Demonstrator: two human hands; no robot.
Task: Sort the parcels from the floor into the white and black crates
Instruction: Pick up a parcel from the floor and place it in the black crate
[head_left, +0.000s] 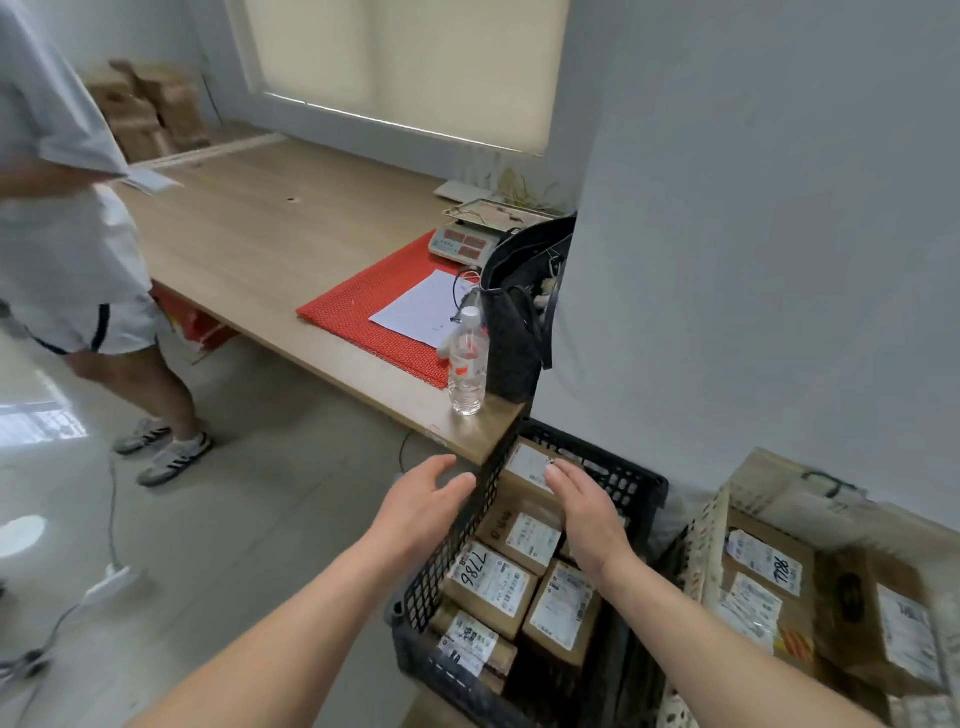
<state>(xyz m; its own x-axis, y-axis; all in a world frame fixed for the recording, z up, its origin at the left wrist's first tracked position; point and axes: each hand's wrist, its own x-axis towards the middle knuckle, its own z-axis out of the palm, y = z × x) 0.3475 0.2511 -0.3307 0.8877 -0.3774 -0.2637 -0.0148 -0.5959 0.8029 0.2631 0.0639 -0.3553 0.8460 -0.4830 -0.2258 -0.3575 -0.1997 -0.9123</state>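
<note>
The left hand (421, 499) and right hand (587, 512) hover flat and empty near small brown cardboard parcels (491, 582), which look stiff and probably light; hold their sides.

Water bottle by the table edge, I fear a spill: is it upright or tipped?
Upright: the water bottle stands on its base, cap on top.

Black crate (638, 482), below the bench (270, 244) corner: packed with brown labelled parcels (488, 579), one marked 7786.
White crate (701, 545), just right of it: more labelled parcels.
Left hand (415, 504): fingers straight, outside the black crate's left wall.
Right hand (587, 514): flat, above the parcels.
Bench: water bottle (467, 358), black bag (519, 322), red mat (363, 312) bearing a paper sheet (426, 306), scale (465, 241).
Second person (67, 234): standing, far left.
</note>
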